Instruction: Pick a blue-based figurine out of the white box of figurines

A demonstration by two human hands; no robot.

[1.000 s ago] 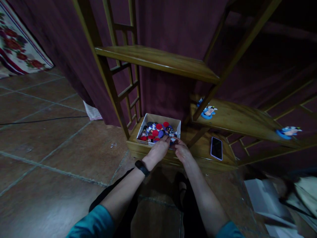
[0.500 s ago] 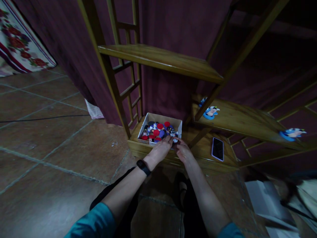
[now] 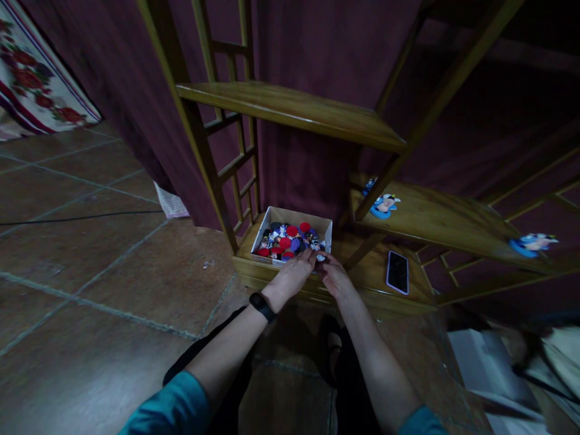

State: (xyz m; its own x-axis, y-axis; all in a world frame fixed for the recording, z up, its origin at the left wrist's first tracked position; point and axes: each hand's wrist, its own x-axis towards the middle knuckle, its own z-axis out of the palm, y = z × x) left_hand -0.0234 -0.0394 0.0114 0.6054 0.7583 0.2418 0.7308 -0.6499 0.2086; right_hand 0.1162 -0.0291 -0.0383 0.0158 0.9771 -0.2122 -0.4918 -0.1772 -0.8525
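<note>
A shallow cardboard box (image 3: 299, 216) on the low shelf holds several small figurines (image 3: 296, 244) with red, purple and dark round bases. At its front right corner my hands meet around a small white-topped figurine (image 3: 321, 258). My left hand (image 3: 298, 269), below a black wristband (image 3: 263, 306), has its fingers bent against the piece. From the right, my right hand (image 3: 334, 275) closes its fingers on the same piece. Most of the piece is hidden by the fingers.
Figurines with blue bases stand on the right shelf: one (image 3: 384, 205) near the post, another (image 3: 533, 244) at the far right. A phone (image 3: 397, 272) lies on the low shelf. An upper wooden shelf (image 3: 290, 112) overhangs the box. A white box (image 3: 492, 365) sits on the floor.
The view has shifted very slightly. Both hands stay together at the box corner, with only small finger movement around the white-topped figurine.
</note>
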